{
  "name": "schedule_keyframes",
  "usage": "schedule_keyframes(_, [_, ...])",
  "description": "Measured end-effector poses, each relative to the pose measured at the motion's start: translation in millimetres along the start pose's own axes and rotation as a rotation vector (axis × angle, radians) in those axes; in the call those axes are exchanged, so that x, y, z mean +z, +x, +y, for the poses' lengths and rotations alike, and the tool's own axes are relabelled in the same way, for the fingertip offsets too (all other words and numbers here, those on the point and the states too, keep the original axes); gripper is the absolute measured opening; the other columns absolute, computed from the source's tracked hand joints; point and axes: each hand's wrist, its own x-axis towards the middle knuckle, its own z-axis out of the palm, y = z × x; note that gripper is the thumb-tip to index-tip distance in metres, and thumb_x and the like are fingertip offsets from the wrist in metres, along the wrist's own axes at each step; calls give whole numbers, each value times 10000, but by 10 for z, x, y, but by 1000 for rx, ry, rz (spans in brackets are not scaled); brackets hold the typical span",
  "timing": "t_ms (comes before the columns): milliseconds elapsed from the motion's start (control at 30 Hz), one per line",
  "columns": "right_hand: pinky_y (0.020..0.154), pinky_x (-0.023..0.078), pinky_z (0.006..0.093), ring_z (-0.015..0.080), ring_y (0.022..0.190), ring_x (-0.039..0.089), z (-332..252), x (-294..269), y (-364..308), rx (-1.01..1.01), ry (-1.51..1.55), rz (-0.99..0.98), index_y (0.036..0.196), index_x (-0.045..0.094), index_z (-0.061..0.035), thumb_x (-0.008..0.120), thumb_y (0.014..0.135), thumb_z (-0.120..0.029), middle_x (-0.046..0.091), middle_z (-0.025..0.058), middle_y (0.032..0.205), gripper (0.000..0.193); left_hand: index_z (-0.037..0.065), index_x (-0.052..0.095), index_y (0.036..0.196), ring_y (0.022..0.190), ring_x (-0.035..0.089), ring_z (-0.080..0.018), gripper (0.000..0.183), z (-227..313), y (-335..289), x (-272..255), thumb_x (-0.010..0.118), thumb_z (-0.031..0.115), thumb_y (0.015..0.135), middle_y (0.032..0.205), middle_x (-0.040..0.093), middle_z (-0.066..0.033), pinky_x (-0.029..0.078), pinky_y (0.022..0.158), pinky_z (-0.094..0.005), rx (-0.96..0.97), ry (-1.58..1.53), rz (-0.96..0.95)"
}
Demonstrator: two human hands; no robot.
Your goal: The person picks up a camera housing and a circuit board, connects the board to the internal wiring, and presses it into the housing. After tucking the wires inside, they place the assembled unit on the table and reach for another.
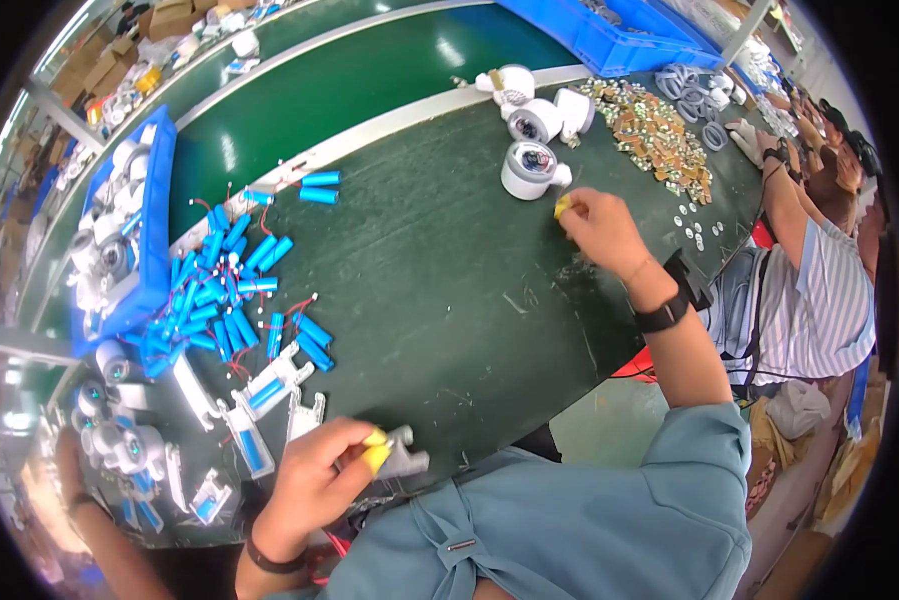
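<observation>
My left hand (314, 478), with yellow finger covers on thumb and fingertip, pinches a white plastic housing (405, 458) near the table's front edge. Further out to the right, my right hand (609, 232) has its fingers pressed together, one in a yellow cover; whatever they may hold is hidden. Just beyond those fingertips stands a round white unit (529, 172) with wiring showing inside. Several similar white units (534, 120) sit behind it. Left of my left hand lie long white housings (247, 437), some with a blue battery inside.
Blue batteries (214, 295) with red wires are heaped at left, beside a blue bin (154, 230) of white parts. Small circuit boards (649, 130) and grey rings (684, 85) lie at far right. Other people's arms (789, 195) reach in at right and lower left (104, 540).
</observation>
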Motion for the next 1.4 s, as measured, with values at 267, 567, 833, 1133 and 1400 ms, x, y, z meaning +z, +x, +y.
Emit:
schedule_keyframes(267, [642, 556, 279, 195, 817, 662, -958, 85, -981, 349, 1353, -861, 1225, 470, 14, 399, 998, -166, 626, 131, 1005, 298, -4, 597, 1033, 672, 538, -48, 191, -210, 195, 340, 616, -31, 844, 838, 600, -9, 438, 599, -205, -96, -190, -38])
schedule_keyframes(567, [647, 550, 258, 138, 751, 642, -1298, 293, -1351, 368, 1438, -1073, 1220, 472, -8, 351, 1039, -189, 625, 78, 934, 284, 4, 601, 1005, 671, 490, -18, 151, -227, 267, 463, 598, -23, 856, 860, 572, 4, 389, 566, -186, -51, -266, 49])
schedule_keyframes(833, [624, 527, 232, 100, 715, 626, -1335, 326, -1462, 48, 1154, -883, 1137, 505, 9, 383, 1030, -144, 625, 59, 893, 223, 3, 596, 1020, 568, 505, -83, 234, -299, 260, 496, 621, -30, 789, 832, 591, -49, 414, 522, -237, 7, -227, 77])
schedule_keyframes(1133, [605, 508, 216, 73, 682, 609, -1321, 336, -1403, 111, 1179, -1004, 1094, 527, 9, 413, 1025, -143, 624, 41, 860, 202, -3, 549, 1051, 716, 531, -44, 185, -310, 211, 460, 552, -20, 868, 893, 590, -20, 433, 616, -194, -82, -309, 31])
schedule_keyframes(1400, [636, 506, 217, 81, 726, 612, -1308, 347, -1408, 62, 1248, -1000, 1124, 513, 8, 398, 1023, -121, 622, 47, 894, 200, -3, 551, 1038, 709, 530, -45, 176, -313, 218, 437, 555, -19, 863, 873, 586, -18, 433, 606, -196, -82, -292, 25])
